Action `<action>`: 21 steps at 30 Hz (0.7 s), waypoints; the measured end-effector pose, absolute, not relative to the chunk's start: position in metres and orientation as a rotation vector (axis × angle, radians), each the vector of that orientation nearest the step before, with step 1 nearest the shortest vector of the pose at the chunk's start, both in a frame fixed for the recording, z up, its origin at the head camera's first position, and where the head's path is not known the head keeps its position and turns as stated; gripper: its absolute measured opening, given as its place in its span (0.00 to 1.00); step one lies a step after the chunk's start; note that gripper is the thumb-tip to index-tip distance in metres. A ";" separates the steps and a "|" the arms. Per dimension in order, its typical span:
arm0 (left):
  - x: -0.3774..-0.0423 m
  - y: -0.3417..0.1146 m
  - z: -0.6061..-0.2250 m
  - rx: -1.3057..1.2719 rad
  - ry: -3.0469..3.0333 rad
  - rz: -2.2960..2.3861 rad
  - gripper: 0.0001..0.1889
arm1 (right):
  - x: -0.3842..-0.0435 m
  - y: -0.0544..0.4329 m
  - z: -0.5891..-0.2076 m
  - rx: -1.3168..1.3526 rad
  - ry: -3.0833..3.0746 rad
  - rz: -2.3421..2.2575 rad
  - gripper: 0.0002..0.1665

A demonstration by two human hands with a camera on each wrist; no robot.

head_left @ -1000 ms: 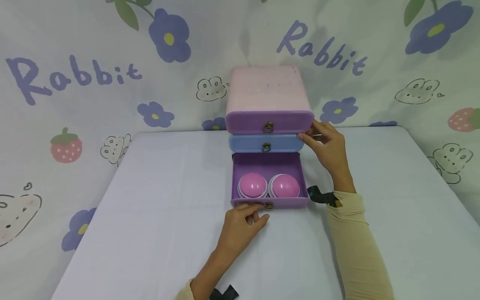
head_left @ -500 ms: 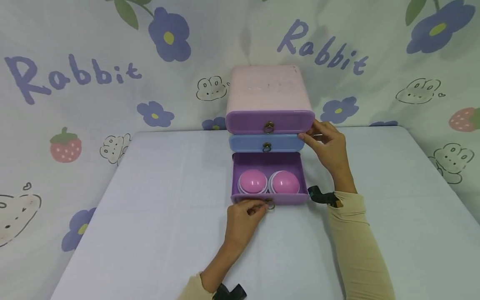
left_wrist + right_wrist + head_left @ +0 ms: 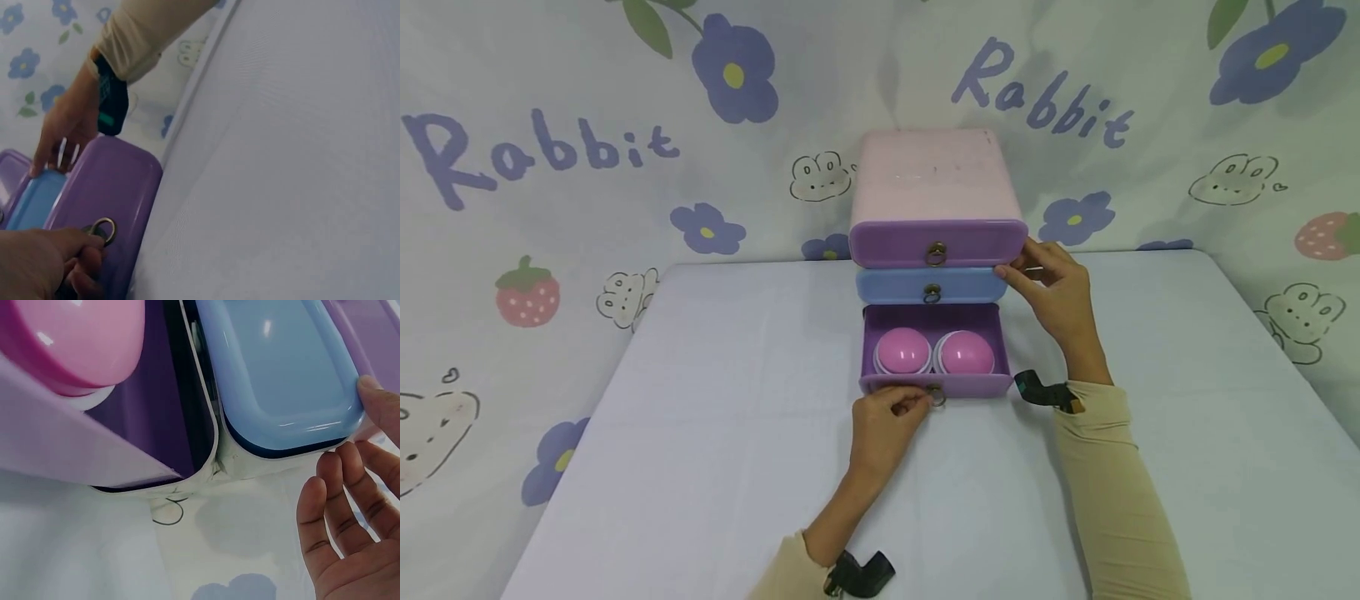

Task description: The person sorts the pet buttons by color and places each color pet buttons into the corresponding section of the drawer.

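A small drawer cabinet (image 3: 936, 175) with a pink top stands at the table's back. Its bottom purple drawer (image 3: 880, 385) is pulled out and holds two pink, round-lidded containers (image 3: 903, 351) with white rims, side by side. My left hand (image 3: 880, 433) is at that drawer's front, thumb and fingers pinching its brass ring pull (image 3: 106, 230). On the cabinet's right side rests my right hand (image 3: 1060, 292), its thumb on the edge of the blue middle drawer (image 3: 281, 369) and its fingertips against the side. The purple top drawer (image 3: 887, 244) and the blue one are closed.
A white cloth-covered table (image 3: 737, 375) spreads around the cabinet. Behind it hangs a backdrop (image 3: 820, 75) printed with flowers, strawberries and rabbits. Black wrist devices (image 3: 861, 575) are worn on both wrists.
My left hand has closed its fingers on the ring pull, and the bottom drawer has slid partway inward with the two containers. The right hand has stayed in place.
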State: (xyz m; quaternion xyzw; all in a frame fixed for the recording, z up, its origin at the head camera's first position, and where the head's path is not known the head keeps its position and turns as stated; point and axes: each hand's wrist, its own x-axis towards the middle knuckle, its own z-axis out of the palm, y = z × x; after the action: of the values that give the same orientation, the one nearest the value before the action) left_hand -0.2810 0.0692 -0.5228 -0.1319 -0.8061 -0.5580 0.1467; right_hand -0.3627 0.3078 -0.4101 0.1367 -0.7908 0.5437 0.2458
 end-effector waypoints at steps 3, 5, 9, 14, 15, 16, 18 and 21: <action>-0.285 0.069 -0.522 -0.382 -2.319 -1.605 0.01 | -0.363 0.307 -0.410 0.374 -2.159 1.483 0.29; -0.288 0.070 -0.522 -0.389 -2.316 -1.603 0.00 | -0.364 0.307 -0.410 0.371 -2.158 1.485 0.29; -0.293 0.071 -0.521 -0.397 -2.303 -1.620 0.02 | -0.364 0.308 -0.410 0.365 -2.157 1.484 0.29; -0.300 0.072 -0.523 -0.392 -2.296 -1.639 0.01 | -0.364 0.306 -0.410 0.363 -2.173 1.472 0.29; -0.302 0.072 -0.523 -0.388 -2.300 -1.641 0.01 | -0.364 0.306 -0.410 0.360 -2.177 1.470 0.29; -0.304 0.072 -0.523 -0.386 -2.305 -1.643 0.01 | -0.364 0.306 -0.410 0.361 -2.178 1.469 0.29; -0.307 0.073 -0.523 -0.384 -2.315 -1.651 0.02 | -0.364 0.306 -0.410 0.356 -2.180 1.466 0.29; -0.312 0.075 -0.522 -0.388 -2.316 -1.647 0.02 | -0.364 0.307 -0.410 0.361 -2.166 1.479 0.29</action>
State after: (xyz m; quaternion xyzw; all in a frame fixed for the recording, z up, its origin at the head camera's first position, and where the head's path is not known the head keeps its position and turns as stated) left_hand -0.3124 0.0745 -0.5224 -0.1341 -0.7999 -0.5688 0.1364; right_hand -0.3641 0.3067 -0.4099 0.1321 -0.7933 0.5418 0.2443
